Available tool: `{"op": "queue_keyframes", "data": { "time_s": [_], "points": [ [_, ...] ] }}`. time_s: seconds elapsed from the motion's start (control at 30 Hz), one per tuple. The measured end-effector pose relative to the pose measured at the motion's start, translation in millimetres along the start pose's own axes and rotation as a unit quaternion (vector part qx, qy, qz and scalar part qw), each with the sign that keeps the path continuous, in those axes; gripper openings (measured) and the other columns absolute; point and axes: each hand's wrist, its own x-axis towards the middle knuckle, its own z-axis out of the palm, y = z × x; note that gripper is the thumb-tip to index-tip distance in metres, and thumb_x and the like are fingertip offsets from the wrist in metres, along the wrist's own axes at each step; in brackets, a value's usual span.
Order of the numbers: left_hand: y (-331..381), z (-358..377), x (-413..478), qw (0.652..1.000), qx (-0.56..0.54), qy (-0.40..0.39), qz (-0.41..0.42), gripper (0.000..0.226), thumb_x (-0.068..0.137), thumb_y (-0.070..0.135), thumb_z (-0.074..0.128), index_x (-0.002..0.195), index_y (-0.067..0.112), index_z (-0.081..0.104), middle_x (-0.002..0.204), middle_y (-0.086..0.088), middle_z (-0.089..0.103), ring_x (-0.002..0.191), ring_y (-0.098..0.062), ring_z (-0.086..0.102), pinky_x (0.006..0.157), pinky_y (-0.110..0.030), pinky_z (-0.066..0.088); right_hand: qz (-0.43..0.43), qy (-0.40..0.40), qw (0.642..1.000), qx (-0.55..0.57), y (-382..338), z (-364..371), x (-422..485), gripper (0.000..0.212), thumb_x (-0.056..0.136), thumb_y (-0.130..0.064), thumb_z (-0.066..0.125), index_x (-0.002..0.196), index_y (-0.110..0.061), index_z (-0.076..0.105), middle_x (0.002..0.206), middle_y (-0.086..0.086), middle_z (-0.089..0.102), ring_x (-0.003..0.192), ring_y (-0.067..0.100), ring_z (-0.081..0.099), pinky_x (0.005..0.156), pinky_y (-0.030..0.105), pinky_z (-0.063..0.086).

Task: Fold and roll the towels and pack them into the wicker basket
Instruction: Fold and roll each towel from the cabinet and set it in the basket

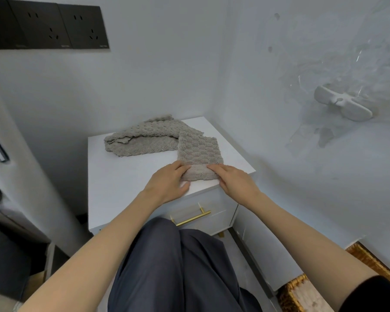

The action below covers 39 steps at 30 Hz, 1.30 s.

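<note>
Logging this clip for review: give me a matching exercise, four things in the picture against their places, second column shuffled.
1. grey waffle-textured towel strip
2. crumpled grey towel
3. golden-brown wicker basket
4. brass bar drawer handle

A. floor, lower right
B. front of white nightstand
C. back of nightstand top
D. nightstand's front edge, held by left hand and right hand

Pairs: 1-D, 2-C, 3-A, 4-B
</note>
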Motion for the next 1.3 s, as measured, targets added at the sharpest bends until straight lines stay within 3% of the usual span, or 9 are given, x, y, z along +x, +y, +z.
{"op": "queue_keyframes", "data": {
  "time_s": [0.2,0.33,0.47,0.57,0.7,0.83,1.07,1.17,1.3],
  "points": [
    [1,-4,2,0.998,-0.048,0.02,-0.041,0.031,0.094,0.028,0.055,0.121,0.016,0.064,0.11,-0.005,0.066,0.103,-0.026,0.056,0.088,-0.036,0.044,0.042,0.024,0.991,0.123,2,-3,1,0.041,0.096,-0.009,0.045,0.136,-0.018,0.051,0.127,0.005,0.061,0.114,0.023,0.054,0.091,0.031,0.042],
    [-1,-8,0,0.987,-0.129,0.013,-0.099,0.03,0.093,0.034,0.054,0.091,0.007,0.066,0.085,-0.009,0.067,0.083,-0.026,0.059,0.075,-0.038,0.047,0.098,0.023,0.968,0.228,7,-19,0,0.019,0.094,-0.016,0.052,0.106,-0.014,0.065,0.096,0.005,0.068,0.088,0.023,0.057,0.076,0.028,0.039],
    [-1,-6,-1,0.974,-0.167,0.004,-0.156,0.044,0.094,0.044,0.05,0.068,0.009,0.05,0.064,-0.002,0.053,0.064,-0.02,0.049,0.059,-0.032,0.036,0.167,0.015,0.944,0.284,7,-24,-3,0.029,0.094,-0.026,0.055,0.082,-0.001,0.056,0.073,0.008,0.051,0.069,0.022,0.043,0.056,0.021,0.028],
    [2,-2,0,0.965,-0.174,0.003,-0.196,0.047,0.093,0.05,0.048,0.064,0.013,0.047,0.058,0.003,0.047,0.059,-0.017,0.046,0.056,-0.029,0.032,0.221,0.025,0.919,0.325,5,-21,-4,0.037,0.093,-0.034,0.057,0.068,-0.013,0.039,0.065,-0.004,0.036,0.061,0.013,0.033,0.052,0.019,0.026],
    [5,0,2,0.956,-0.168,0.011,-0.241,0.053,0.092,0.055,0.047,0.058,0.015,0.041,0.054,0.002,0.043,0.056,-0.017,0.045,0.054,-0.028,0.03,0.306,0.049,0.886,0.344,1,-14,0,0.036,0.085,-0.05,0.063,0.103,-0.019,0.058,0.094,-0.004,0.059,0.093,0.015,0.056,0.077,0.028,0.043],
    [6,1,6,0.953,-0.16,0.018,-0.255,0.058,0.093,0.052,0.048,0.05,0.019,0.028,0.046,0.003,0.033,0.048,-0.018,0.037,0.05,-0.028,0.023,0.341,0.096,0.893,0.28,-3,-9,5,0.036,0.081,-0.059,0.062,0.093,-0.024,0.058,0.085,-0.008,0.061,0.095,0.019,0.059,0.084,0.035,0.046],
    [6,2,10,0.95,-0.151,0.024,-0.271,0.06,0.092,0.048,0.052,0.046,0.019,0.026,0.044,0.003,0.029,0.045,-0.019,0.034,0.05,-0.027,0.022,0.253,0.152,0.955,0.041,-14,-2,9,0.028,0.097,-0.039,0.049,0.11,-0.015,0.055,0.095,0.005,0.064,0.097,0.026,0.053,0.079,0.037,0.039],
    [5,3,12,0.95,-0.152,0.02,-0.272,0.059,0.091,0.048,0.052,0.046,0.019,0.027,0.044,0.003,0.029,0.046,-0.019,0.035,0.05,-0.028,0.023,0.118,0.215,0.969,-0.016,-28,-6,10,0.029,0.09,-0.006,0.056,0.118,-0.011,0.06,0.116,0.008,0.062,0.107,0.029,0.053,0.083,0.036,0.04],
    [4,4,13,0.949,-0.143,0.018,-0.281,0.057,0.09,0.051,0.051,0.046,0.02,0.032,0.046,0.003,0.04,0.05,-0.02,0.043,0.058,-0.03,0.031,-0.05,0.228,0.972,-0.01,-54,5,10,0.035,0.08,0.002,0.068,0.114,-0.004,0.067,0.118,0.01,0.067,0.11,0.028,0.062,0.095,0.04,0.05]
  ]
}}
